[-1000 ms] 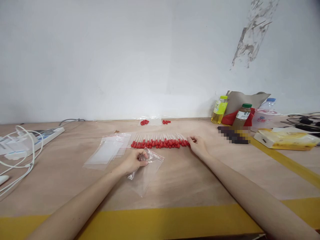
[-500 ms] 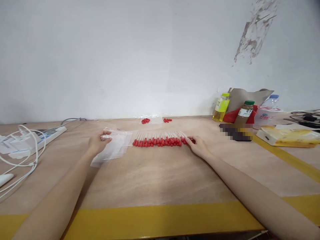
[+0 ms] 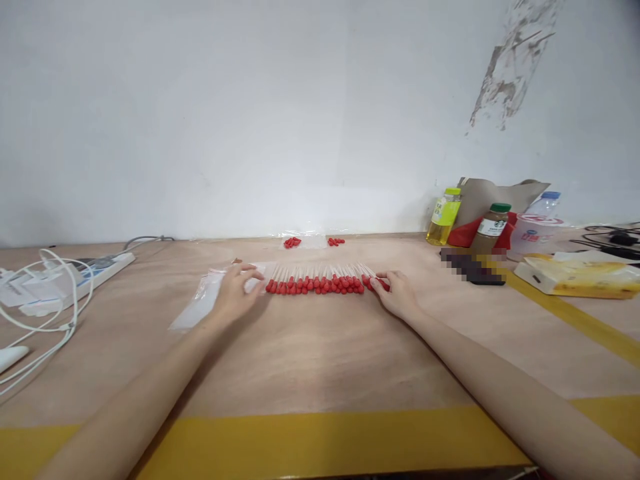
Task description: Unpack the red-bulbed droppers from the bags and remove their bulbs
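A row of several thin sticks with red tips point(image 3: 315, 284) lies across the middle of the wooden table point(image 3: 320, 360). My left hand point(image 3: 237, 291) rests at the row's left end, its fingers spread over a stack of clear zip bags point(image 3: 203, 303). My right hand point(image 3: 397, 292) sits at the row's right end, fingers curled and pinched at the last red-tipped sticks there.
Two small heaps of red caps point(image 3: 292, 242) lie near the wall. Bottles point(image 3: 443, 217), a paper bag, a cup and a yellow pack point(image 3: 580, 279) crowd the back right. A power strip with white cables point(image 3: 55, 283) is at the left. Yellow tape point(image 3: 320, 440) edges the table front.
My left hand let go of a clear bag in front, went left to the bag stack, then slid right to the row's left end. My right hand stayed at the right end.
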